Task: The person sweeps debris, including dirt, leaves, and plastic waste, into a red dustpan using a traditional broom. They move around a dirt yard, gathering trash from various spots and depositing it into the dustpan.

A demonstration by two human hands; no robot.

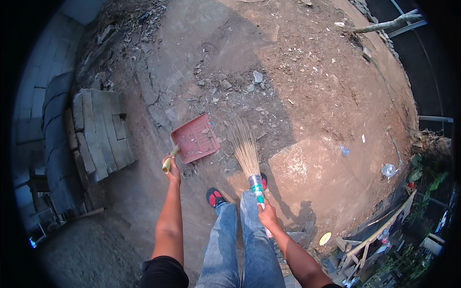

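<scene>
A red dustpan [194, 139] rests on or just above the dirt ground, left of centre, with a little debris in its pan. My left hand [172, 169] is wrapped round its yellowish tube handle. In my right hand [268, 215] is the green and white grip of a stick broom [245, 148], whose fan of thin tan bristles points away from me. The bristle tips lie near the dustpan's right side, a short gap apart from it. Loose stones and litter [235, 89] are scattered on the ground beyond both tools.
Stacked wooden boards [103, 132] stand at the left by a block wall. A clear plastic bottle [388, 170] and a crumpled blue plastic piece [344, 150] lie to the right. A yellow oval object [325, 238] sits near a wooden frame [367, 230]. A tree trunk [386, 25] shows at far right.
</scene>
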